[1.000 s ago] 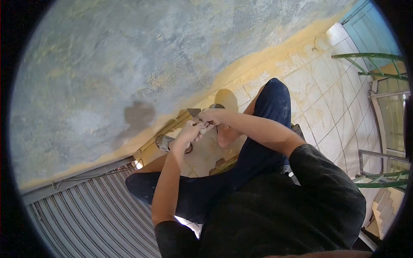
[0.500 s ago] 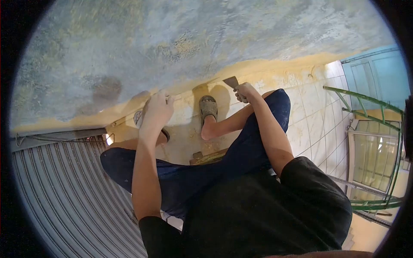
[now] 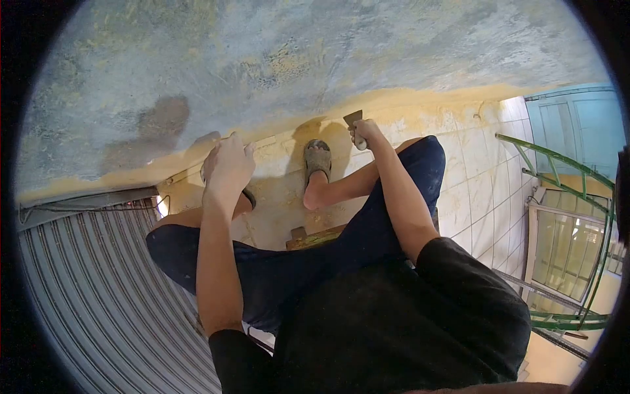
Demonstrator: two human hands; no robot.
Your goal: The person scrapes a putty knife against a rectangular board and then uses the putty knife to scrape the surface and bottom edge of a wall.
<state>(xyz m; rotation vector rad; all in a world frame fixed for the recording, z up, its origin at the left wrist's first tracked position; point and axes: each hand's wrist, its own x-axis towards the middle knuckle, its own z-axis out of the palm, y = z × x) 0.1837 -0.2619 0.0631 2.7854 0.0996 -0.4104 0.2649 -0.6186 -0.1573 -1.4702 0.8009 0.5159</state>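
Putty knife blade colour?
Dull grey metal; the putty knife shows best in the head view.

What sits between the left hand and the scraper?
Head view: a sandalled foot, lower down, shows between the left hand and the scraper held in the right hand.

Mottled grey wall (image 3: 295,46); tiled floor (image 3: 485,184); corrugated shutter (image 3: 85,295); green railing (image 3: 558,157).

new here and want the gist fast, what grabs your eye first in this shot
The big mottled grey wall fills the top, edged below by a yellow band. The right hand grips a putty knife at that band, while the left hand rests against it further left. A sandalled foot shows between the arms.
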